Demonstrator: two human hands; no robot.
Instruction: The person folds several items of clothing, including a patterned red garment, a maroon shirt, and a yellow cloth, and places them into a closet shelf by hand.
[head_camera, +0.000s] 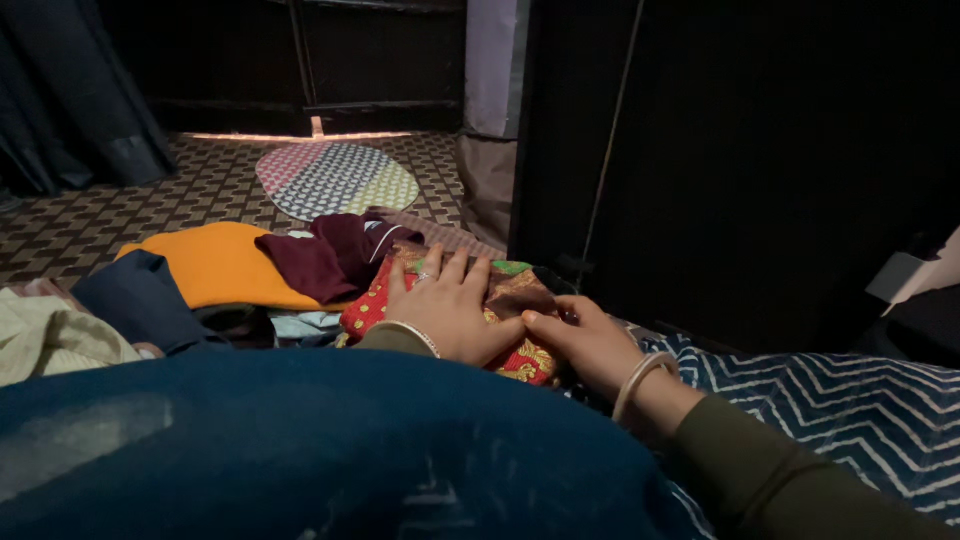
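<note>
Both hands flat on the red patterned cloth (520, 345), nothing gripped.

I saw the left hand (447, 305) spread open, palm down on the cloth, fingers wide; the right hand (583, 340) lay just beside it, thumb touching the left one, fingers loosely resting on the fabric, not pinching. The cloth sat folded on the floor in front of me, next to a maroon garment (325, 255) and an orange cloth (215, 265). An oval mat (335, 178) lay further back.
</note>
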